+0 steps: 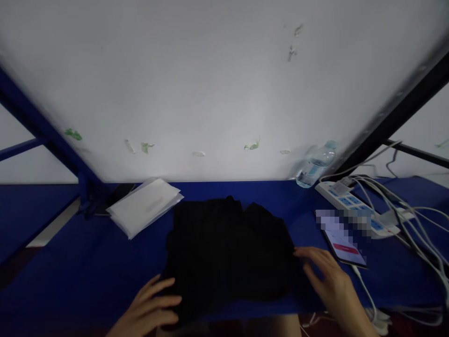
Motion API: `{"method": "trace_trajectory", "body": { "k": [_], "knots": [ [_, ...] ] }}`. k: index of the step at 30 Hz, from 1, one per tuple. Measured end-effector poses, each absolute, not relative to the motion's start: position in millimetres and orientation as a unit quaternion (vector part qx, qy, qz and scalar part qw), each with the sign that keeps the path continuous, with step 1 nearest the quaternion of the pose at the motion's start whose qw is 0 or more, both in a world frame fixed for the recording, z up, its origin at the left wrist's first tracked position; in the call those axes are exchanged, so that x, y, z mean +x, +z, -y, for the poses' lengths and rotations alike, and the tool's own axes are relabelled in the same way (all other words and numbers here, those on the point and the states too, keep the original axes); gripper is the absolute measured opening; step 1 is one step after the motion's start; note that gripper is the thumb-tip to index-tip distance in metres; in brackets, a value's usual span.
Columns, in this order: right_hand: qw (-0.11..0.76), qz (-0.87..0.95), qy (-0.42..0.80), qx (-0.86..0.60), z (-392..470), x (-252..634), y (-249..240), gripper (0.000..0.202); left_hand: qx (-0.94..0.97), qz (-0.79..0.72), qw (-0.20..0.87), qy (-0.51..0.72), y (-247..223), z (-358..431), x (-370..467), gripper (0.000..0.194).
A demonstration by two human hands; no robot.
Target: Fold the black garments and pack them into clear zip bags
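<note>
A piece of black cloth [228, 248], perhaps a garment, lies spread on the blue tabletop in front of me. Its dark folds hide its exact kind. My left hand [150, 304] rests at its lower left edge, fingers spread, the fingertips on or against the fabric. At the right edge of the cloth, the fingertips of my right hand [326, 274] touch the fabric. The thumb of that hand sits lower, with a gap between it and the fingers.
Folded white papers [145, 206] lie at the back left over a dark flat object. At the right are a phone [345, 243] with a charging cable, a white power strip [354, 206] with tangled cables, and a tilted water bottle [315, 166] against the white wall [210, 93].
</note>
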State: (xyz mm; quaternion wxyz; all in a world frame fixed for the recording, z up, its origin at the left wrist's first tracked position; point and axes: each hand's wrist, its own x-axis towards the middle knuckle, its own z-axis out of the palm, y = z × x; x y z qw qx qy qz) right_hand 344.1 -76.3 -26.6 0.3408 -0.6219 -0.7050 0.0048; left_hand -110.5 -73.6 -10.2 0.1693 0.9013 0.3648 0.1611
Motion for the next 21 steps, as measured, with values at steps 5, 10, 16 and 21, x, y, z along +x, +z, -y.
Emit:
{"method": "trace_trajectory", "body": {
  "k": [5,10,16,21],
  "knots": [
    [0.364,0.703,0.025,-0.61,35,292,4,0.017,0.845,-0.474,0.079,0.234,-5,25,-114,0.037],
    [0.263,0.782,0.131,-0.55,-7,239,6,0.031,0.875,-0.451,0.071,0.162,-7,-18,-100,0.04],
    [0.379,0.701,0.231,-0.559,-58,240,14,0.013,0.792,-0.531,0.146,0.264,14,-63,-95,0.024],
    [0.386,0.709,0.171,-0.566,-52,282,25,0.016,0.744,-0.582,0.067,0.321,13,-65,-86,0.039]
  ]
}}
